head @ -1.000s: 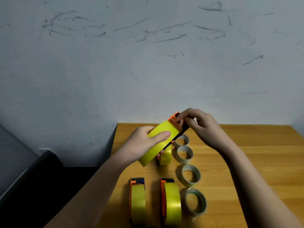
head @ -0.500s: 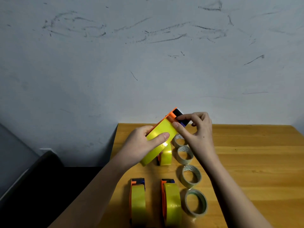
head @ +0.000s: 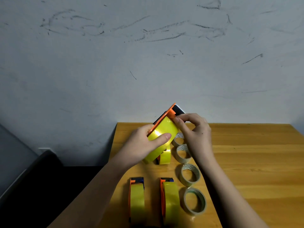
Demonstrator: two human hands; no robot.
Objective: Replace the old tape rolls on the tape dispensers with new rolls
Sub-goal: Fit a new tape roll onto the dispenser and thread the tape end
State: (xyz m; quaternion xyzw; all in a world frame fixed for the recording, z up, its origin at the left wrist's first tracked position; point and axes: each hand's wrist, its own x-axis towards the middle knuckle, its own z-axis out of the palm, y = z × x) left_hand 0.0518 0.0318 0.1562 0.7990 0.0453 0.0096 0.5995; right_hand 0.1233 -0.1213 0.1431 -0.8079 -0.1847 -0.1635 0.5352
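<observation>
**Both hands on a raised tape dispenser**

The left hand [head: 139, 145] holds a tape dispenser [head: 164, 129] up in the air above the far left part of the wooden worktop [head: 246, 153]; its fingers [head: 162, 139] are curled around the yellow roll, with the thumb lying flat across the shiny yellow face; the dispenser is tilted, so its orange and black end points up and to the right, toward the wall [head: 148, 55].

The right hand [head: 197, 134] is at that upper end; its fingers are bent and close together, and the thumb tip presses at the edge where the yellow tape meets the orange part; I cannot tell if it pinches a tape end or only touches it.

Under the raised dispenser, a second dispenser [head: 165, 156] with yellow tape stands on the worktop, partly hidden; nearer to the person, two more dispensers stand side by side, the left one [head: 136, 199] and the right one [head: 171, 199]; to their right, four pale tape rolls [head: 189, 176] lie flat in a row, the farthest partly covered by the right hand.
</observation>
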